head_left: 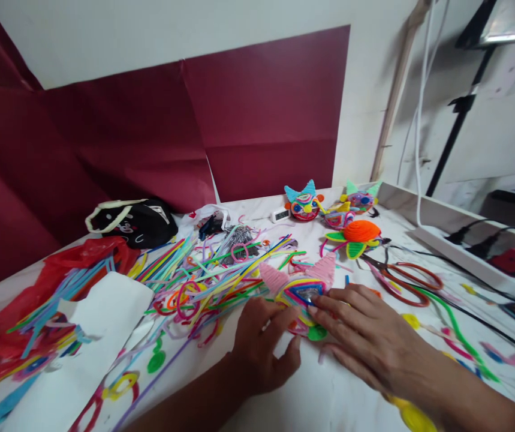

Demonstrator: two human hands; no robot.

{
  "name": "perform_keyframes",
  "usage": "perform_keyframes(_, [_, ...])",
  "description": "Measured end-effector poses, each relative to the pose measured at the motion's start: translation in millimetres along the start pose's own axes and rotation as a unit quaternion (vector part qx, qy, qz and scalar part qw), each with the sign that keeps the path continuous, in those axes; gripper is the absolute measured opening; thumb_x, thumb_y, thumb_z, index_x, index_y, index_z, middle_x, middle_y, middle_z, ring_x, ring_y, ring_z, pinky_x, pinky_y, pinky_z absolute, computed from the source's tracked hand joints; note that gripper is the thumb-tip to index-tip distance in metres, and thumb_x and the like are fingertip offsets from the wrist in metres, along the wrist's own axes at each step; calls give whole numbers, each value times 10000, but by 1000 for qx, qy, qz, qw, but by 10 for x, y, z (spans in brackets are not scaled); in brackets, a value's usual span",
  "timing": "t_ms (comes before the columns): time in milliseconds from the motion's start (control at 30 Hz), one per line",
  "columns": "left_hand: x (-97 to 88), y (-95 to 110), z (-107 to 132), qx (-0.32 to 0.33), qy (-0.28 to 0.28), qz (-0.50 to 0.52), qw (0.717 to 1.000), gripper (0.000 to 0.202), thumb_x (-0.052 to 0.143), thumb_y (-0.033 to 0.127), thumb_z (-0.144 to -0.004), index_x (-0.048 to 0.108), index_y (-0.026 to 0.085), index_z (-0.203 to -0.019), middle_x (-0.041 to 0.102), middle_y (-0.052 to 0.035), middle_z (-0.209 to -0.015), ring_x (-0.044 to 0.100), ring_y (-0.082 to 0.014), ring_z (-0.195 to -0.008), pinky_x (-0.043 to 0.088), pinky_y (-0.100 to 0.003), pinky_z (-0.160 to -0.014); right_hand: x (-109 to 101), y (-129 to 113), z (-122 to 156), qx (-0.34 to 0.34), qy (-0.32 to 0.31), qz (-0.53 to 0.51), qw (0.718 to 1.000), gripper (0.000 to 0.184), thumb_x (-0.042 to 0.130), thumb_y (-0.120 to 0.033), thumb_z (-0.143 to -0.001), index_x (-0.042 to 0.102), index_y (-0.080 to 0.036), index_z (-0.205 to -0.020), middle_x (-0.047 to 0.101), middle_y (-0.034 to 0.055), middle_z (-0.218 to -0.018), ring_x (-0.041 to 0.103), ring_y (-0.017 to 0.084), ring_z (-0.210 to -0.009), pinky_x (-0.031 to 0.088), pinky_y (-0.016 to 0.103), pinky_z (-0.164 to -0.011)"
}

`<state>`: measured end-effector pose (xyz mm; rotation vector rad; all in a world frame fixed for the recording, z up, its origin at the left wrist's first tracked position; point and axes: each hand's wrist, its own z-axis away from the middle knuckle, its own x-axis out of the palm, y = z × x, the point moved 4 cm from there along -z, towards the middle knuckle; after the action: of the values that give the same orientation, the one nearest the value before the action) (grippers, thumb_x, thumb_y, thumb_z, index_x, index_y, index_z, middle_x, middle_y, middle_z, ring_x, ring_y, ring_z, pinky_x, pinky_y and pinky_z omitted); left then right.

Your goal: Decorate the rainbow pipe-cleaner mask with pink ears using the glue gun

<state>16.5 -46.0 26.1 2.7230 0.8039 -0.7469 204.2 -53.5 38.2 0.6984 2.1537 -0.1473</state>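
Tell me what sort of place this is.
Probably a small indoor craft workspace: the white table holds a heap of colourful strips, a pair of scissors and a pink-eared figure.

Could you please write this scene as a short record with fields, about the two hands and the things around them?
Left hand: fingers bent, at the left side of the pink-eared craft
Right hand: fingers laid over the craft's right side
Behind the craft: blue-eared craft
Left of the craft: loose coloured strips, white sheet
Right of the craft: scissors with orange-brown handles
Far right: power strip with plugs
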Motion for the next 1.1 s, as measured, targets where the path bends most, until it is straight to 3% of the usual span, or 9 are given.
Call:
perform_keyframes(100, [-53, -162, 9, -97, 77, 4, 992, 334, 563, 178, -826, 545, 180, -1160, 559, -78, -971, 552, -204, -894, 513, -356, -764, -21, -9, -7, 0, 4, -1, 1000, 330, 536, -249, -948, 624, -86, -1222, 697, 166, -1169, 595, 294, -1099, 421, 466, -911])
perform_keyframes(233, [-1, -475, 122, -253, 143, 68, 954, 349, 570, 279, -863, 511, 212, -1201, 504, -103, -1168, 547, -230, -1043, 489, -398, -873, -40, -13, -16, 2, 7, -13, 1000, 312, 537, -236, -942, 637, -78, -1192, 710, 155, -1127, 601, 291, -1082, 424, 460, -903])
perform_keyframes(367, [163, -691, 220, -368, 154, 235, 886, 457, 576, 411, -864, 469, 211, -1261, 553, -116, -1216, 556, -259, -1156, 463, -428, -961, -39, -14, -6, -3, -1, -14, 1000, 328, 534, -241, -946, 620, -85, -1221, 707, 147, -1148, 595, 291, -1083, 411, 463, -916])
perform_keyframes(500, [284, -697, 219, -438, 141, 371, 806, 502, 579, 435, -861, 458, 207, -1291, 577, -125, -1287, 560, -262, -1211, 445, -431, -1011, -58, -26, -6, -7, 5, -20, 1000, 295, 529, -223, -949, 635, -83, -1186, 715, 154, -1118, 613, 277, -1056, 416, 457, -913])
perform_keyframes(633, [345, -571, 185, -457, 94, 478, 744, 547, 567, 432, -878, 425, 213, -1358, 560, -139, -1384, 514, -283, -1298, 392, -465, -1080, -76, -40, -14, -10, 14, -30, 999, 280, 544, -219, -944, 648, -84, -1166, 720, 148, -1115, 617, 269, -1046, 417, 451, -913])
perform_keyframes(733, [355, -490, 167, -448, 80, 530, 716, 543, 555, 432, -892, 425, 212, -1372, 587, -135, -1362, 511, -283, -1306, 366, -482, -1108, -74, -47, -8, -16, 13, -30, 999, 281, 540, -214, -950, 645, -86, -1177, 714, 136, -1144, 607, 271, -1059, 402, 458, -922])
perform_keyframes(833, [357, -441, 135, -432, 64, 551, 711, 526, 531, 449, -906, 441, 213, -1368, 609, -135, -1329, 543, -297, -1271, 400, -503, -1082, -61, -47, 8, -17, 9, -38, 999, 282, 537, -214, -955, 642, -90, -1185, 707, 125, -1163, 597, 274, -1070, 389, 467, -933])
perform_keyframes(1000, [344, -393, 61, -393, 40, 559, 729, 551, 528, 479, -906, 410, 248, -1391, 607, -122, -1344, 529, -328, -1291, 423, -536, -1064, -44, -50, 30, -16, 7, -47, 999, 299, 555, -204, -943, 632, -88, -1208, 696, 122, -1181, 579, 277, -1088, 384, 459, -930])
perform_keyframes(1100, [339, -377, 53, -395, 50, 578, 713, 561, 550, 444, -903, 403, 230, -1400, 602, -133, -1348, 535, -321, -1289, 423, -525, -1073, -42, -50, 35, -15, 5, -46, 999, 304, 560, -211, -941, 629, -87, -1209, 687, 128, -1193, 568, 281, -1107, 378, 458, -939])
